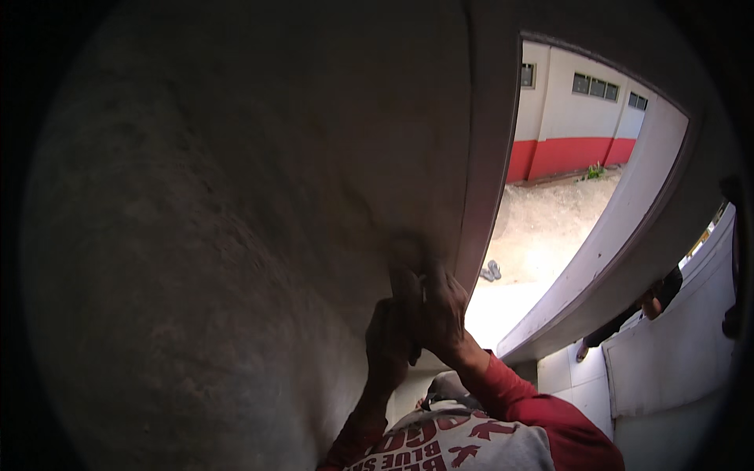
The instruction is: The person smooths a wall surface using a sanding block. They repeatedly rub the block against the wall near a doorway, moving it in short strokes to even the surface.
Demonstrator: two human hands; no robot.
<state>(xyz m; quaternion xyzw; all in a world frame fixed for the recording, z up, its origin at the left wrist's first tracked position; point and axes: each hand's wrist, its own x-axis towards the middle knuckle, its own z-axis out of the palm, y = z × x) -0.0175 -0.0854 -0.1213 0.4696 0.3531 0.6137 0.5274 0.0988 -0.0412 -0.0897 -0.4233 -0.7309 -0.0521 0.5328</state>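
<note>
We see the wall (236,220) filling the left and centre, with the door frame (483,157) running along its right edge. Our left hand (389,345) and right hand (440,310) are raised together against the wall, just left of the frame's lower part, right hand above and partly over the left. A small tool (408,294) sits between them, touching the wall; we cannot tell its kind. Right of the frame is the doorway, with the yard (550,220) beyond and a building (581,118) behind it. A pair of sandals (491,271) lies on the ground just outside. At far right, another person's hand (650,302) rests on the door (667,353).
</note>
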